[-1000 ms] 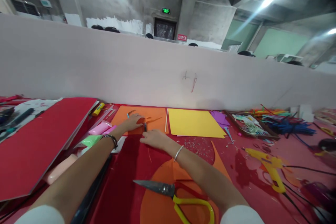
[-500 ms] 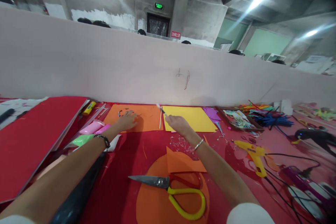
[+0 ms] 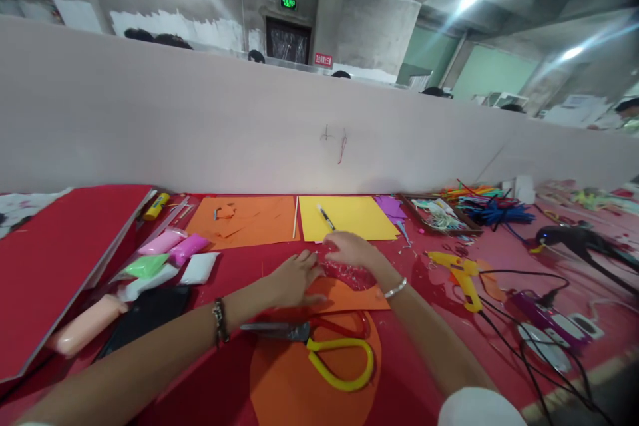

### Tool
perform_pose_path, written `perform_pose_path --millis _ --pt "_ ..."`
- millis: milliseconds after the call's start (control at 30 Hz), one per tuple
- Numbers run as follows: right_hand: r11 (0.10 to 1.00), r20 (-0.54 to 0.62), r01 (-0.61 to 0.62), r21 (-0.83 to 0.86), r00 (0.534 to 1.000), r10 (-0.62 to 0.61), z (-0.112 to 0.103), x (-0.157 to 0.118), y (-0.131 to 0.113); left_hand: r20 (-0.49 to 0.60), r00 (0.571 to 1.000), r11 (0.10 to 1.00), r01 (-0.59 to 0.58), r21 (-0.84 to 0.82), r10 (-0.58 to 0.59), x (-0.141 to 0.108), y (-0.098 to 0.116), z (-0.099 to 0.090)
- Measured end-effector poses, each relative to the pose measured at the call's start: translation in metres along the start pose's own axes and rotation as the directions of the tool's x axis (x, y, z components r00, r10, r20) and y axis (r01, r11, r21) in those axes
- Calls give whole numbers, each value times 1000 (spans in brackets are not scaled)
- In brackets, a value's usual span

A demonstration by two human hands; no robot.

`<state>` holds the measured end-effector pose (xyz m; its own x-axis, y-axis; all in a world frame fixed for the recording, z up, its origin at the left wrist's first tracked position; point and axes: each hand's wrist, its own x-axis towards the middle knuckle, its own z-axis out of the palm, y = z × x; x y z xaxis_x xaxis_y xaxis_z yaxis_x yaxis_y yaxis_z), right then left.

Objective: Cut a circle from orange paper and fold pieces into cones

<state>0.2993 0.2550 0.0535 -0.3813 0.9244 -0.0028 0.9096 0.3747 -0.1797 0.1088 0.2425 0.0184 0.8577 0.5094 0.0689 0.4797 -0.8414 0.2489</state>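
Scissors (image 3: 319, 346) lie on orange disc (image 3: 314, 396). Beyond scissors: left hand (image 3: 298, 279) loosely spread over orange strip (image 3: 349, 298); right hand (image 3: 353, 249) near pen (image 3: 327, 218), grip cannot be told. Right of scissors, past disc edge: bare red tabletop (image 3: 399, 373).

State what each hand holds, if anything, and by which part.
Cannot be told: the left hand is over the orange strip, the right hand near the pen, no grip clearly visible.

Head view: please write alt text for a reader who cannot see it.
A person's left hand and right hand are close together near cut orange paper on a red table. Scissors lie nearer the camera, a yellow glue gun right.
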Motion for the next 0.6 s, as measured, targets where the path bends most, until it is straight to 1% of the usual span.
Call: perform_pose_path --millis 67,200,300,467,533,600 --pt "995 40 74 65 996 -77 4 -17 -8 32 999 1000 4 13 -4 7 1 7" --pt "982 46 131 136 989 -138 17 -38 -13 57 998 999 35 0 -35 7 -1 14" --pt "973 66 153 175 984 -167 23 -41 -13 44 997 997 63 -33 -62 4 -2 16" --pt "971 90 135 195 984 -155 27 -40 -18 -4 995 985 103 -138 -104 4 -4 15" --pt "972 64 138 192 986 -153 26 -40 -21 -35 994 975 96 -201 -105 1 -4 10" --pt "970 -4 160 183 987 -162 24 -40 -27 -65 993 959 80 -272 -101 -6 -4 2"
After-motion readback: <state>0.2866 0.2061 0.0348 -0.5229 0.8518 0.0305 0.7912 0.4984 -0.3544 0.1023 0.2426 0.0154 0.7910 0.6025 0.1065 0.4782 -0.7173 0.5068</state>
